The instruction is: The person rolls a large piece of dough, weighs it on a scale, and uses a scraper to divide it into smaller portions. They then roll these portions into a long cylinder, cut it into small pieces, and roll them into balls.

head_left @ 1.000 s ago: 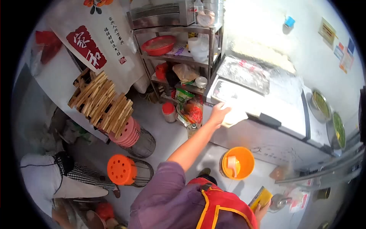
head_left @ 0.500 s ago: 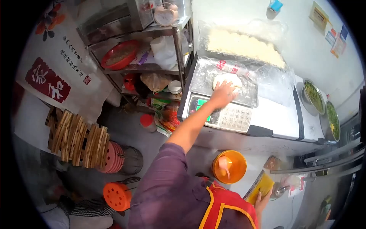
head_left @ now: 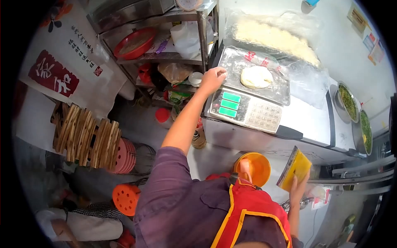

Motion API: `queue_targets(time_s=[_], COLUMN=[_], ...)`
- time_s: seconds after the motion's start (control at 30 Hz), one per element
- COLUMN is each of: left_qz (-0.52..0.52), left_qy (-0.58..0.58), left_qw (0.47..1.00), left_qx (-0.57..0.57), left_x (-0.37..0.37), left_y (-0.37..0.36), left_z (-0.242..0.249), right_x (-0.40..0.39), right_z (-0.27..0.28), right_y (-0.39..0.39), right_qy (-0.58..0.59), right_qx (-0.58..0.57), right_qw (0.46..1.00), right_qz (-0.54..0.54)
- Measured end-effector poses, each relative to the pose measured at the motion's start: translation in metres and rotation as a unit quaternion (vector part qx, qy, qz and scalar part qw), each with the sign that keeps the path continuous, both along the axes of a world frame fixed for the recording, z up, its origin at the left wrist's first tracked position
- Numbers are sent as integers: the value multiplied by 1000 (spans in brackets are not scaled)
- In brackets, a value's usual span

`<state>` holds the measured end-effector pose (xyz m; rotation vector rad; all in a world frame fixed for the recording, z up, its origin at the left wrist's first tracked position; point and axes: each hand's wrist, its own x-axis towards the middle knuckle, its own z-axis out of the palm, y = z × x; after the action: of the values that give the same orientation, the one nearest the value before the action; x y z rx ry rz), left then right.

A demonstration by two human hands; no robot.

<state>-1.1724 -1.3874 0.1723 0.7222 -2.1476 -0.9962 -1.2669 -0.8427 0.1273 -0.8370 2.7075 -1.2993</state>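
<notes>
My left hand (head_left: 214, 80) is beside the left edge of the metal tray (head_left: 278, 94), its fingers curled together; what is between them, if anything, is too small to make out. On the tray, which rests on a digital scale (head_left: 259, 116), lies a round, pale piece of dough (head_left: 256, 77). Low on the right, my right hand (head_left: 298, 188) holds a flat yellow tool (head_left: 298, 168) with a dark edge, away from the scale.
Behind the tray, a long pale dough mass (head_left: 273, 37) lies under plastic. Bowls of chopped greens (head_left: 347, 101) stand at right. An orange bucket (head_left: 264, 167) is below the counter. A metal shelf (head_left: 202, 41) stands left, with stacked wooden pieces (head_left: 84, 138) farther left.
My left hand has left the dough and moved left to the tray's edge, its fingers now curled. My right hand has moved up and right with the yellow tool. The view has shifted slightly.
</notes>
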Motion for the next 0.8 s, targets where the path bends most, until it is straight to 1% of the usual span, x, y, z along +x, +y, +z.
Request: queue_targets(time_s=[0.1,0.13,0.27,0.37,0.5,0.53,0.63,0.67,0.73,0.8], left_qz=[-37,-45,-71,-74,-88,-78,-33,-28,-15,-23], left_qy=[-11,-8,-33,-41,-76,-62,-46,-24,21,100], left_qw=[999,999,997,996,992,993,990,991,990,994], left_qx=[-10,4,-23,-31,-57,-71,-126,-132,-141,-42], left_x=[-6,-9,-26,-44,-60,-66,-70,-68,-64,-40], left_y=[6,10,18,19,25,24,31,33,36,48], left_z=[1,4,9,2,4,-4,-7,-8,-10,-3], right_x=[-12,-14,-13,-8,-9,-9,-5,-3,3,6], right_z=[2,6,34,53,68,71,79,79,77,72], right_y=[-13,-18,-40,-59,-87,-94,-114,-118,-123,-123], right_qy=[53,49,47,66,69,68,63,74,83,85], right_qx=[-13,-14,-17,-21,-27,-31,-42,-51,-33,2], right_qw=[998,999,999,998,997,997,996,994,991,988], right_qz=[-16,-12,-7,8,27,33,56,67,99,126])
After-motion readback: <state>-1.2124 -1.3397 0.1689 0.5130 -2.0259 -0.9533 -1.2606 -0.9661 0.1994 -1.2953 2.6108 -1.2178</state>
